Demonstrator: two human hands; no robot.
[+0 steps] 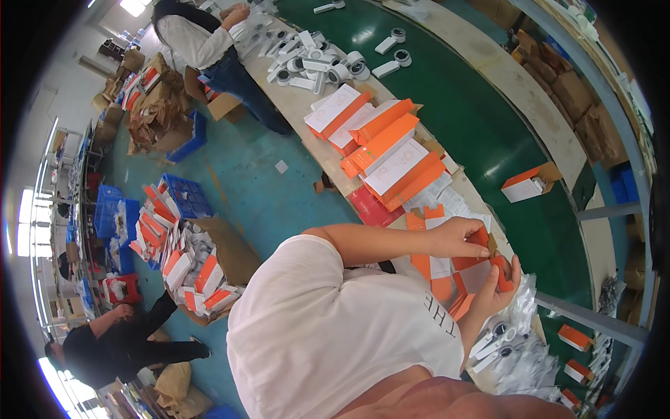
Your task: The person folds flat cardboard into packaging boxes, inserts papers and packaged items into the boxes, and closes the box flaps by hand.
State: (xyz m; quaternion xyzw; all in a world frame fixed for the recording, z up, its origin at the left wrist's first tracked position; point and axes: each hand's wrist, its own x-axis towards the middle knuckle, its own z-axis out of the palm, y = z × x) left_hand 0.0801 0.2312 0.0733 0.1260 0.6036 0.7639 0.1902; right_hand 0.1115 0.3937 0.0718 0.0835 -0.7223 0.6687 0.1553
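In front of my body, both hands are closed on an orange and white cardboard box [476, 278] with its end flaps standing up. My left hand [460, 239] grips the upper orange edge, fingers bent over it. My right hand [500, 282] holds the lower end, its thumb and fingers around an orange flap. Whether anything is inside the box is hidden. Flat orange and white box blanks [440, 269] lie beside it, partly under my left forearm. Closest to my right forearm are clear plastic bags [520, 349] with white round-headed handheld devices [492, 343] among them.
Several orange and white boxes [401, 171] stand along the table, with a pile of white devices [317, 63] beyond. A green conveyor belt [488, 133] carries an open box [530, 183]. A metal rail [593, 320] crosses at right. Two people [202, 49] [115, 349] and a full carton [230, 251] are at left.
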